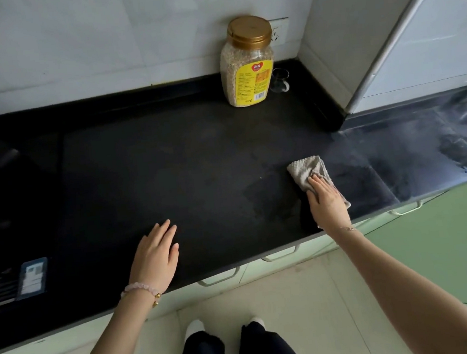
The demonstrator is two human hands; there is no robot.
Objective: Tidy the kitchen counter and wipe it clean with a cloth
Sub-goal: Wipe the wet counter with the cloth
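Two hands down | right hand (327, 200) flat, pressing grey cloth (308, 170) | left hand (155, 252) released on tabletop (167, 160) — overlap your strokes.

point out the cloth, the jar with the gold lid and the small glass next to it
cloth (303, 169), head view, on the bare grey part above the fingers
jar (247, 74), head view, on its clear body
small glass (281, 81), head view, on its side wall

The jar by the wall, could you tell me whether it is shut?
Shut: the jar stands upright with its gold lid seated on top.
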